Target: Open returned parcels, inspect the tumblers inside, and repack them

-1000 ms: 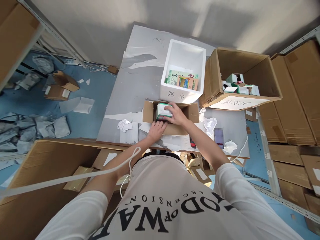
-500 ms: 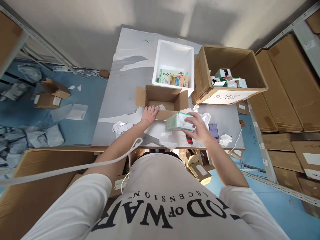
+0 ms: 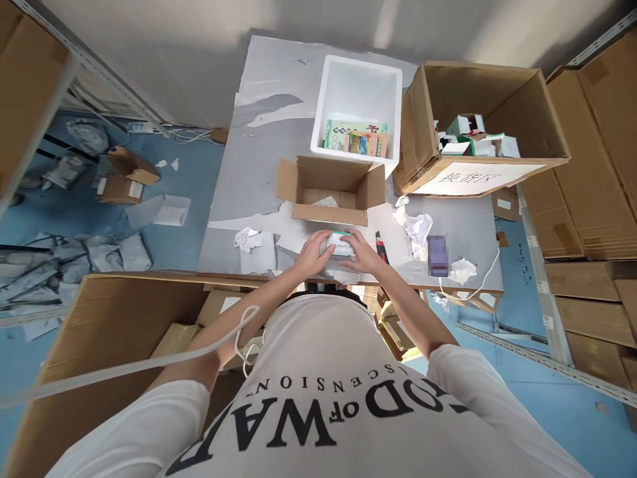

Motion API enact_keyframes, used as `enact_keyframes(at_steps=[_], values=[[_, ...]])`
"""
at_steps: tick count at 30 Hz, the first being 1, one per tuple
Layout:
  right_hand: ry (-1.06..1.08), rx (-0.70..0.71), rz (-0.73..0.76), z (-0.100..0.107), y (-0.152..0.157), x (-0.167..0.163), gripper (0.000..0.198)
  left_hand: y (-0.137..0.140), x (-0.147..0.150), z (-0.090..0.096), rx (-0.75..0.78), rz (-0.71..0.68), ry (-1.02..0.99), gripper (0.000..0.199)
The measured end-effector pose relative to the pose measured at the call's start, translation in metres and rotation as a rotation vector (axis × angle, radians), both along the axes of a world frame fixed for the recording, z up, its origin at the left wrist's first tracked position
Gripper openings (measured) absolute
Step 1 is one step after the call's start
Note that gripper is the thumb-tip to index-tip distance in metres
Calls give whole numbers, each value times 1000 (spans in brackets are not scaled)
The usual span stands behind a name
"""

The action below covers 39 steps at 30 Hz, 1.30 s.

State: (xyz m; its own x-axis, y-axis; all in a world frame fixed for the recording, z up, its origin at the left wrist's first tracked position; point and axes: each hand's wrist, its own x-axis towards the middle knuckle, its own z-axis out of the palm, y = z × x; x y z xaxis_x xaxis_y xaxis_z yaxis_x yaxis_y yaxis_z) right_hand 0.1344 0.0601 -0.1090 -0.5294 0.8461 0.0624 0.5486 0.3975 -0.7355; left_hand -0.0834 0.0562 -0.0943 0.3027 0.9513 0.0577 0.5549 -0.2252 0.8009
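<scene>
I hold a small white-and-green carton (image 3: 337, 244) between both hands, left hand (image 3: 314, 251) and right hand (image 3: 359, 252) curled round its ends, low over the grey bench (image 3: 269, 153), near the open cardboard box (image 3: 331, 190).

The small white-and-green box (image 3: 339, 244) is mostly covered by the left hand (image 3: 314, 252) and right hand (image 3: 359, 255) closed around it, so its printing cannot be read. Right of that box, the phone (image 3: 438, 255) screen is blurred out. The packets in the white foam bin (image 3: 328, 99) beyond that box are too small to read. The person's torso hides the grey table (image 3: 259, 153) near edge. Large cardboard carton (image 3: 74, 345) left of it runs off the frame.
</scene>
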Motion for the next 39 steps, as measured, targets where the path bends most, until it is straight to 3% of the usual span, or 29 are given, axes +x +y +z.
enact_keyframes(at_steps=[2, 4, 8, 12, 15, 18, 20, 23, 26, 29, 31, 35, 39], values=[[42, -34, 13, 7, 0, 5, 78, 0, 14, -7, -103, 129, -106, 46], [85, -62, -31, 13, 0, 9, 69, 4, 24, -12, -196, 183, -175, 57], [44, -62, -134, 16, 4, 7, 53, 5, 28, -20, -308, 119, -208, 86], [-52, -65, -217, 19, 9, -1, 55, 3, 25, -25, -356, 28, -180, 109], [-175, -153, -347, 39, 11, 10, 56, 6, 25, -26, -367, 31, -112, 103], [-251, -192, -343, 77, 17, 29, 39, 9, 24, -24, -352, 77, -80, 93], [-168, -97, -303, 102, 25, 24, 29, 10, 24, -23, -317, 101, -91, 87], [-32, 88, -207, 121, 46, -24, 31, 9, 23, -22, -235, 146, -90, 72], [-99, 130, -99, 116, 67, -91, 38, 6, 21, -22, -142, 278, -34, 50], [-127, 132, -71, 106, 76, -116, 43, 4, 18, -20, -9, 250, -13, 18], [-143, 142, -80, 101, 68, -98, 38, 4, 14, -17, 66, 110, -3, 9], [-187, 157, -71, 88, 31, -24, 32, 10, 5, -4, 133, -182, 167, 20], [-302, 154, 184, 57, -1, 8, 40, 20, 1, 11, 117, -309, 442, 34]])
